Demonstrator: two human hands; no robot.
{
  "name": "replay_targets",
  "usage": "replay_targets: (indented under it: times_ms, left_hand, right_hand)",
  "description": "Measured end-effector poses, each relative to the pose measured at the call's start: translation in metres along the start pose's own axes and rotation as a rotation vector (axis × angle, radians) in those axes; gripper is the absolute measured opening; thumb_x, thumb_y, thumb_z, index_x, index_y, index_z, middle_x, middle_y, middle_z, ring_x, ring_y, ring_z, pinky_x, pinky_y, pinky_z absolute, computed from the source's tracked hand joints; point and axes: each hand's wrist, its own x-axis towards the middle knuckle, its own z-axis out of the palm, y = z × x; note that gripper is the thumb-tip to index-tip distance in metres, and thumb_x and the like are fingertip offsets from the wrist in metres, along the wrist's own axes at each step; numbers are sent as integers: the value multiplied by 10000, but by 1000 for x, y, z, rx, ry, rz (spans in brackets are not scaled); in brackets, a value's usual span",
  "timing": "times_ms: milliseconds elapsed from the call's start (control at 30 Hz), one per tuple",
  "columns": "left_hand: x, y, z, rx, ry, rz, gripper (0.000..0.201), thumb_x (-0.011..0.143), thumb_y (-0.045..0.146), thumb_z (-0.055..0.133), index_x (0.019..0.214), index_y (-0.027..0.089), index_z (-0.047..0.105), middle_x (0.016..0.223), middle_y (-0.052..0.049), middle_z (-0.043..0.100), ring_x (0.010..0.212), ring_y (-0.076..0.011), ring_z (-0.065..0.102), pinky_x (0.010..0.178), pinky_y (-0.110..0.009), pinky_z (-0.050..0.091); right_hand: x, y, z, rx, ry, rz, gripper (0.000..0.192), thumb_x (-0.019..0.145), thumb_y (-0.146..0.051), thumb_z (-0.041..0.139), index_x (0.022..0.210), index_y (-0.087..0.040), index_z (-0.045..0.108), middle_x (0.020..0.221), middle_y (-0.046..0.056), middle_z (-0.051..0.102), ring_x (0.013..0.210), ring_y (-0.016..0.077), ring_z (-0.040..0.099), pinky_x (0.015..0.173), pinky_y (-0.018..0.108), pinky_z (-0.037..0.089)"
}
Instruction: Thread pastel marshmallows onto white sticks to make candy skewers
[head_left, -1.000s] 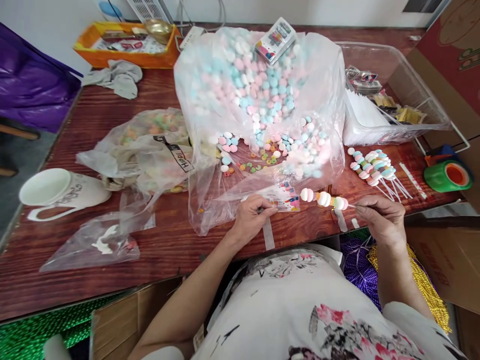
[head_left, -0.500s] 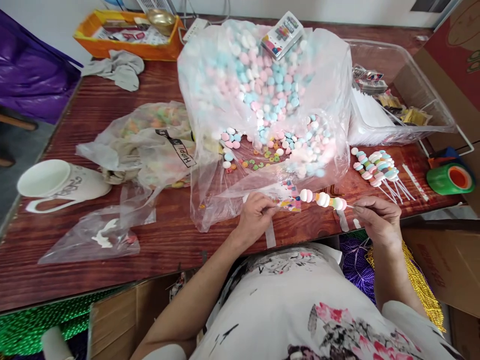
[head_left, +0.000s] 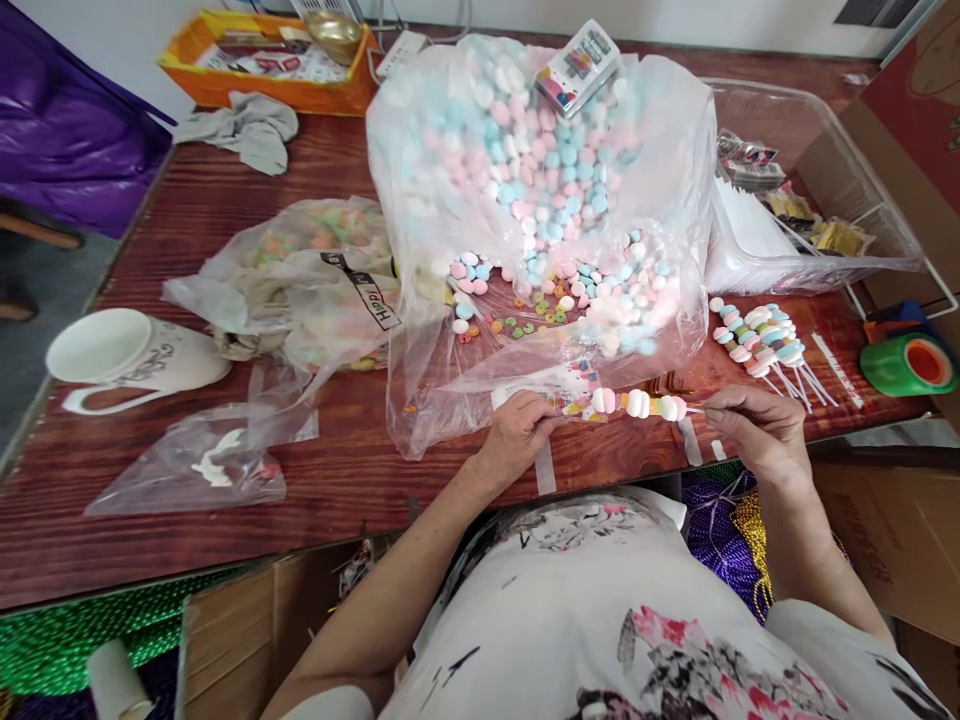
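Note:
A marshmallow skewer (head_left: 641, 404), with pink and white marshmallows and small orange and green rings between them, is held level above the table's front edge. My right hand (head_left: 757, 430) pinches the thin pale stick at its right end. At the skewer's left end, the fingertips of my left hand (head_left: 521, 435) are pressed together; the exact grip there is partly hidden. A colourful printed wrapper (head_left: 544, 384) lies just behind those fingers. Farther back is a big clear bag of marshmallows (head_left: 555, 170), with loose cereal rings (head_left: 551, 308) in its mouth.
Several finished-looking skewers (head_left: 761, 335) lie at right, beside green tape (head_left: 907, 362). Behind them stands a clear plastic bin (head_left: 817, 262). Leftward are a bag of rings (head_left: 307, 240), a white mug (head_left: 172, 355), a small clear bag (head_left: 157, 480) and an orange box (head_left: 262, 92).
The skewer has shifted slightly left, toward my left hand, and my right hand has moved slightly with it. Both hands keep their pinch. The whole view has shifted a little.

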Motion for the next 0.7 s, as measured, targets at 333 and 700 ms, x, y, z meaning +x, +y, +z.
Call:
replay_targets:
  times_ms: [333,700]
  left_hand:
    - [-12,34,-6,454,-359,102,181,851,24,484,838,137,625,830,-95,619,791,-235,540,706,-353,465]
    - [7,7,-11,-271,-82,-346,128,780,171,686,672,168,618,663,21,592,636,-119,544,625,-249,418]
  right_hand:
    - [-9,14,-6,56,69,77,45,732,-202,764,766,-229,749,688,-38,696,590,88,588,566,211,469]
    - [-6,3,-5,129,7,85,69,739,-195,762,791,-239,754,671,-42,693,558,82,577,543,213,453]
